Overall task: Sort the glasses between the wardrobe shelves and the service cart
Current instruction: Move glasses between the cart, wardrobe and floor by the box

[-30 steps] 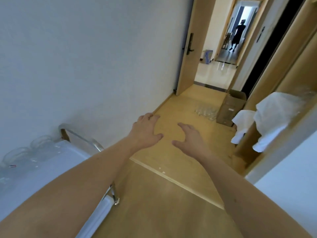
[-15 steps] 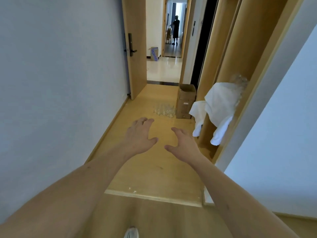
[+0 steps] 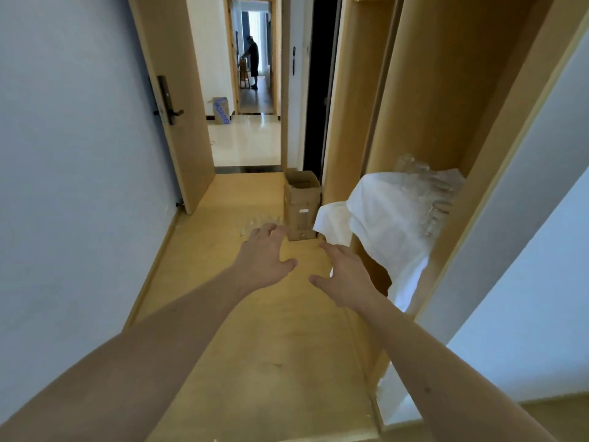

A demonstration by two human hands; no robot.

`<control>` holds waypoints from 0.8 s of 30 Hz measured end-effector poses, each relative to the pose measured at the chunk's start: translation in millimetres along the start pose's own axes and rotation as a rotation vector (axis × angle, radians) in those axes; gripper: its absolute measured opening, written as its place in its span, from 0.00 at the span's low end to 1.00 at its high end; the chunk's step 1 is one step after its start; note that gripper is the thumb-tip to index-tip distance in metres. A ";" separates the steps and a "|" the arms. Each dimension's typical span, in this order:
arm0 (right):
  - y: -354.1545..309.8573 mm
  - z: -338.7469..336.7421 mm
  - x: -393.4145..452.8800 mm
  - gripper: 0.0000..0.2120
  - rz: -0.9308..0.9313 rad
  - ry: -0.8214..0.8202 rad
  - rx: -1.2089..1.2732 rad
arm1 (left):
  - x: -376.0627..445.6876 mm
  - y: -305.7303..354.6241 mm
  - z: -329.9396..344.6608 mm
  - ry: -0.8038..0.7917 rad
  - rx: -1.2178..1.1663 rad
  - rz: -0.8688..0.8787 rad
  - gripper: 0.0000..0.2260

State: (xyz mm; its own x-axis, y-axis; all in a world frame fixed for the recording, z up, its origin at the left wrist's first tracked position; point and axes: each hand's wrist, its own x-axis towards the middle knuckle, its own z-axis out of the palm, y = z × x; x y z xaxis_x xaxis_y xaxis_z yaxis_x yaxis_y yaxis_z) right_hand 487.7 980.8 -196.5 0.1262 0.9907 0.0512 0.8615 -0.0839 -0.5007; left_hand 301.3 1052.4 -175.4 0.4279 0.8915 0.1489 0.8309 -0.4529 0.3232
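Compared with a second ago, our view turns away from the service cart: it stood at the lower left with glasses on its white top, and now we do not see it at all. We face straight down the corridor, and the open wardrobe (image 3: 446, 90) fills the right side. Our left hand (image 3: 264, 260) and right hand (image 3: 345, 275) are both stretched forward in the air, fingers spread and relaxed, and they hold nothing. They keep almost the same pose as before; only the room moves around them. We judge from this that we leave the cart empty-handed and go to fetch more glasses.

The glasses are in two places. One group stands on the wardrobe shelf on a white cloth (image 3: 382, 218), the shelf glasses (image 3: 424, 183) partly blurred, so we cannot count them. A second group, the floor glasses (image 3: 255, 223), stands on the wooden floor (image 3: 207, 298) just beyond our left fingertips in the picture, though they are in truth farther away.

Beside the floor glasses a cardboard box (image 3: 301, 205) stands upright against the wardrobe side. The white cloth hangs over the shelf edge and falls down toward the floor, so it could catch on our arm when we reach in. The door (image 3: 178, 122) at the left is open, and far behind, in another room, a person (image 3: 253, 60) stands. Nothing lies on the floor between us and the glasses.
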 end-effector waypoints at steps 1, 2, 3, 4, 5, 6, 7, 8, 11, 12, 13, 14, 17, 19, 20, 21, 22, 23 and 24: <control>2.1 -0.9 11.2 0.38 0.013 0.008 -0.002 | 13.9 -2.8 1.7 -0.010 0.000 0.012 0.35; 5.0 -1.6 22.3 0.38 0.025 0.020 -0.006 | 27.2 -4.9 4.2 -0.015 -0.004 0.028 0.34; 8.5 -2.3 33.0 0.38 0.038 0.029 -0.012 | 39.9 -6.2 7.0 -0.021 -0.010 0.041 0.33; 12.0 -3.1 42.3 0.38 0.054 0.031 -0.016 | 50.8 -6.1 9.5 -0.032 -0.016 0.052 0.33; 15.7 -3.8 50.9 0.38 0.070 0.029 -0.017 | 61.2 -5.1 11.9 -0.045 -0.022 0.062 0.33; 19.4 -4.4 59.7 0.38 0.081 0.027 -0.018 | 71.7 -4.2 14.3 -0.053 -0.026 0.077 0.33; 23.3 -5.2 69.1 0.38 0.089 0.025 -0.021 | 82.5 -3.2 16.6 -0.057 -0.029 0.095 0.33; 27.3 -6.7 79.2 0.38 0.097 0.029 -0.023 | 93.9 -2.2 18.9 -0.055 -0.033 0.110 0.33; 41.1 -13.9 113.5 0.37 0.109 0.062 -0.032 | 132.6 1.4 25.9 -0.039 -0.050 0.138 0.30; 46.5 -16.3 125.3 0.37 0.111 0.072 -0.035 | 146.8 3.5 28.5 -0.035 -0.053 0.155 0.30; 52.6 -18.8 137.6 0.37 0.114 0.081 -0.037 | 162.0 5.9 31.3 -0.026 -0.055 0.172 0.30; 59.2 -21.6 150.2 0.36 0.120 0.087 -0.032 | 177.0 8.6 34.0 -0.016 -0.062 0.183 0.30; 81.8 -35.6 187.8 0.36 0.152 0.097 -0.003 | 220.5 19.0 43.2 -0.019 -0.079 0.180 0.31; 96.9 -46.8 210.5 0.37 0.161 0.110 0.014 | 246.4 27.4 50.4 -0.048 -0.065 0.186 0.32; 104.6 -52.6 221.7 0.37 0.165 0.120 0.017 | 260.2 32.1 53.6 -0.057 -0.066 0.192 0.32; 112.6 -58.6 232.7 0.36 0.172 0.131 0.019 | 274.6 37.8 56.4 -0.058 -0.072 0.194 0.31; 121.2 -64.5 243.2 0.36 0.182 0.142 0.021 | 289.6 44.2 58.8 -0.051 -0.076 0.196 0.31; 130.1 -70.1 253.7 0.37 0.193 0.153 0.023 | 305.4 51.3 61.6 -0.040 -0.072 0.201 0.30; 139.4 -75.0 262.9 0.37 0.204 0.163 0.023 | 320.2 58.3 64.8 -0.033 -0.062 0.212 0.30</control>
State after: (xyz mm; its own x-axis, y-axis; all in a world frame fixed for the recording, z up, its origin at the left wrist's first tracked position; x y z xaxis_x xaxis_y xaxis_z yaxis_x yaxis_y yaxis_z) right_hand 677.9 1221.6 -187.9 0.3755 0.9229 0.0848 0.7987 -0.2758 -0.5347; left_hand 509.8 1310.5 -169.4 0.6028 0.7752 0.1890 0.6982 -0.6272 0.3451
